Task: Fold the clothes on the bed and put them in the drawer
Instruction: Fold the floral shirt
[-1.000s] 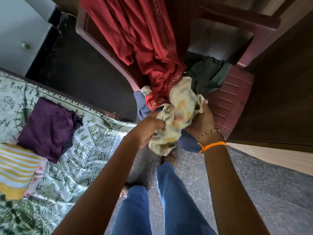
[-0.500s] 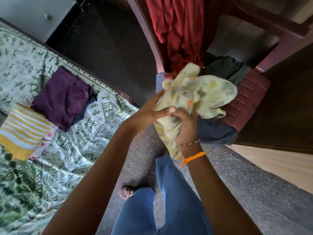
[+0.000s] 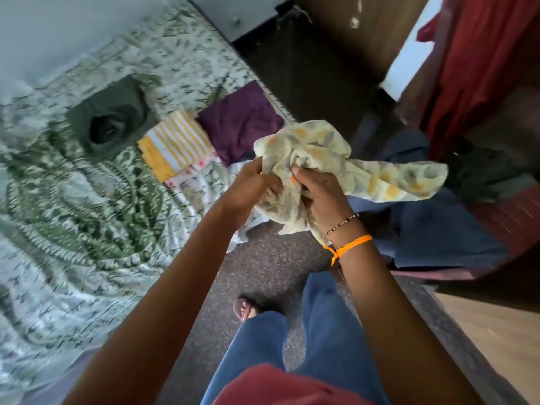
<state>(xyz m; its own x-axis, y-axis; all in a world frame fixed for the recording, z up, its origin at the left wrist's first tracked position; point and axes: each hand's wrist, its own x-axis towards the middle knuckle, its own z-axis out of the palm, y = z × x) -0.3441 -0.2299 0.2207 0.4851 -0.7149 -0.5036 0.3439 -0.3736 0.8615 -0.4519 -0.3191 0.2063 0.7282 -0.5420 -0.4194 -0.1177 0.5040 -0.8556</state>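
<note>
The bed [image 3: 87, 229] fills the left half of the view, covered by a white sheet printed with green figures and a large round pattern; motion blurs its far end. A pale wall [image 3: 58, 30] rises behind it. A dark speckled floor [image 3: 263, 267] runs between the bed and a dark red chair [image 3: 514, 217] at the right, and lighter wood-toned flooring [image 3: 496, 331] shows at the lower right. A red cloth [image 3: 482, 68] hangs above the chair, with a blue garment [image 3: 432, 229] draped over the seat and a dark green one [image 3: 482, 173] behind it.

On the bed near its edge lie folded pieces side by side: a grey-green garment [image 3: 108, 121], a yellow-and-white striped one [image 3: 175, 144] and a purple one [image 3: 239, 118].

The pale yellow printed garment [image 3: 365, 171] is bunched in the air between bed and chair. The left hand [image 3: 251, 185] grips its left side with curled fingers; the right hand [image 3: 321, 194], an orange thread and bead bracelet at its wrist, clutches the middle.
</note>
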